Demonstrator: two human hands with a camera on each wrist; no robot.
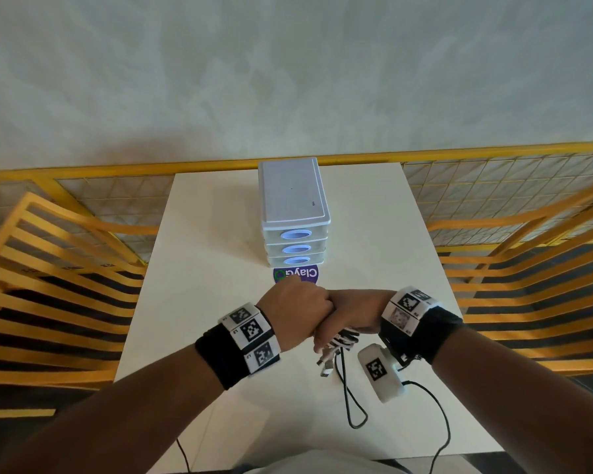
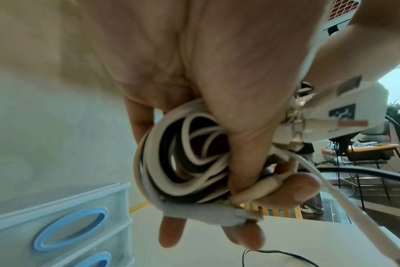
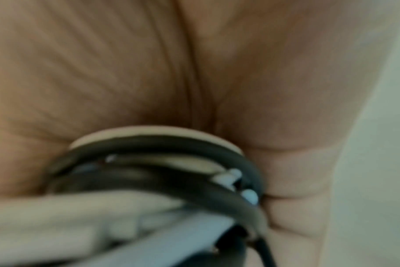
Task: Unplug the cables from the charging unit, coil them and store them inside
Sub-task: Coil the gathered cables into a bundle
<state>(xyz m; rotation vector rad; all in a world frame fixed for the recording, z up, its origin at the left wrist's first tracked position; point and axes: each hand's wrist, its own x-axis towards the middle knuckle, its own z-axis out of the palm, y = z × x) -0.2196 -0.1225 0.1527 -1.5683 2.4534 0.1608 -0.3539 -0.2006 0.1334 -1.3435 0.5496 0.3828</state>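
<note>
A coil of white and black cables hangs between my two hands above the middle of the white table. My left hand is curled into a fist on the coil's left side. The left wrist view shows its thumb pressed across the cable coil. My right hand wraps its fingers over the coil from the right, and in the right wrist view the cable loops lie against the palm. Plug ends dangle below the coil. A black cable loop trails onto the table.
A white three-drawer unit with blue oval handles stands behind my hands, all drawers shut, and is also in the left wrist view as the drawer unit. A purple sticker lies before it. Yellow railings flank the table.
</note>
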